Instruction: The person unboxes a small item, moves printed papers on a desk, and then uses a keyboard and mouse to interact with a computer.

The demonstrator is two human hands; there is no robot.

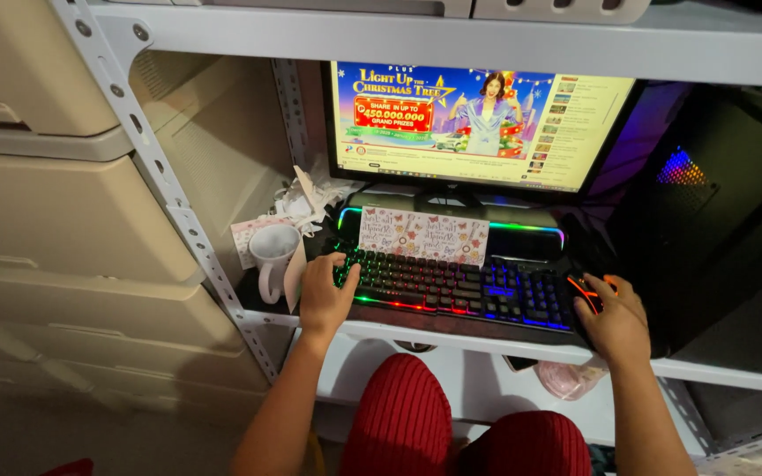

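Your left hand (326, 295) rests fingers spread on the left end of the backlit keyboard (456, 286) on the shelf (487, 339); your right hand (615, 317) cups the mouse (586, 289) just right of it.

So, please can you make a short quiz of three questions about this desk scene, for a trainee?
1. True or false: the left hand rests on the left end of the backlit keyboard.
2. What does the right hand cover? A) a white mug B) a mouse with orange light C) a patterned card
3. Fill in: the white mug stands to the ____ of the keyboard.

Key
1. True.
2. B: the mouse sits at the keyboard's right end, under that hand.
3. Left; the patterned card stands behind the keyboard, below the monitor.
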